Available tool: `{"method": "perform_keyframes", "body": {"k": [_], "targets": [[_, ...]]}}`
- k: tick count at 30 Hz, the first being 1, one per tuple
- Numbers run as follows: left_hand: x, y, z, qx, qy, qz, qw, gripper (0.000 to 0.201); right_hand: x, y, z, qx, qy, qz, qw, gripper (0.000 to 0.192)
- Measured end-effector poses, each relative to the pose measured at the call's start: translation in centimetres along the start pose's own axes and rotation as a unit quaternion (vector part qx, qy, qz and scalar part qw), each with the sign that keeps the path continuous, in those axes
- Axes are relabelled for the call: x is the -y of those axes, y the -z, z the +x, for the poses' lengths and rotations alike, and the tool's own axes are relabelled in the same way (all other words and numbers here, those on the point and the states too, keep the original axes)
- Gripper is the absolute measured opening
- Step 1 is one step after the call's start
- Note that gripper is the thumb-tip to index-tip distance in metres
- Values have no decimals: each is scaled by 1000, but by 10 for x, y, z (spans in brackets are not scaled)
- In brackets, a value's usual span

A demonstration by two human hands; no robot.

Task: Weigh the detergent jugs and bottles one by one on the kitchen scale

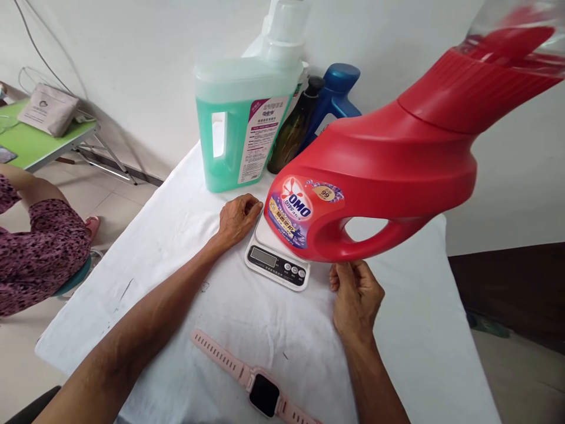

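Tipping steeply towards the far right, the red detergent jug (pixel 375 171) stands with only its base corner on the small white kitchen scale (pixel 277 259), its ribbed red cap blurred near the top edge of the view. The right hand (pixel 355 297) grips the underside of the jug's handle, fingers curled round it, which seems to be what keeps the heavy bottle from toppling. The left hand (pixel 238 218) rests loosely closed on the white cloth (pixel 168 247), knuckles touching the scale's left edge, apparently steadying the scale under the leaning load. Behind the scale stand a clear jug of green liquid (pixel 241 126), a dark slim bottle (pixel 295 129) and a blue bottle (pixel 333 97), grouped close against the wall and out of the way. A pink wristwatch (pixel 256 386) lies flat on the cloth, nearer than both forearms. At the far left another person's patterned sleeve (pixel 44 241) shows beside a green folding table (pixel 39 144).
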State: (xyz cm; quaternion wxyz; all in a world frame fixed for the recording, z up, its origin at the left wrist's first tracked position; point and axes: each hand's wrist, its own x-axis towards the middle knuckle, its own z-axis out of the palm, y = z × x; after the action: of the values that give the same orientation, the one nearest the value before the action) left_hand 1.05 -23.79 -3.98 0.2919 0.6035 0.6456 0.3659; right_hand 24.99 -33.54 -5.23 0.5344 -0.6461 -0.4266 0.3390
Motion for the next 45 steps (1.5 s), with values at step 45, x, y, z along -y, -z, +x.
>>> {"method": "perform_keyframes", "body": {"k": [45], "targets": [[2,-2,0,-4,-12,11,1000,20,2,0,-3,19,4,-73,997,44]]}}
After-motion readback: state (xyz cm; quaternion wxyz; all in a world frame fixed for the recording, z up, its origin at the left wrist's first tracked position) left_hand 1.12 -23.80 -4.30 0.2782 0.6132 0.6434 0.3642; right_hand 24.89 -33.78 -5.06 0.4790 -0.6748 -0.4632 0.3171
